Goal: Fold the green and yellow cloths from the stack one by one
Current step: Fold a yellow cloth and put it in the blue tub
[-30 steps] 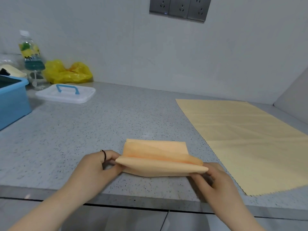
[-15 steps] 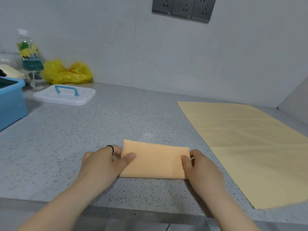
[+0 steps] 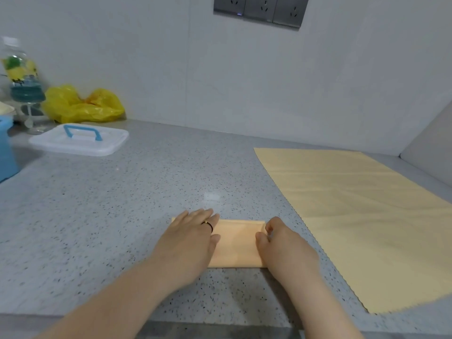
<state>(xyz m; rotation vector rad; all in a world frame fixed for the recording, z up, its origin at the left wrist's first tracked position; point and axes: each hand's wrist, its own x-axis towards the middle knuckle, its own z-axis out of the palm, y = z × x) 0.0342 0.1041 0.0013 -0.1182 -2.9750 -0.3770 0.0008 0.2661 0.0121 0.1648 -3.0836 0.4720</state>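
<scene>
Two hands were on the small folded cloth [image 3: 238, 243], which lay on the grey counter [image 3: 122, 216] near its front edge. The left hand [image 3: 188, 241] lay flat on the cloth's left part, fingers straight and close together. The right hand [image 3: 283, 243] had curled fingers that seemed to pinch the cloth's right end. To fold it well, the flat hand needed to press down and rub along, so the edges lined up. The big yellow cloth [image 3: 354, 216] lay spread out nearby on the right.
</scene>
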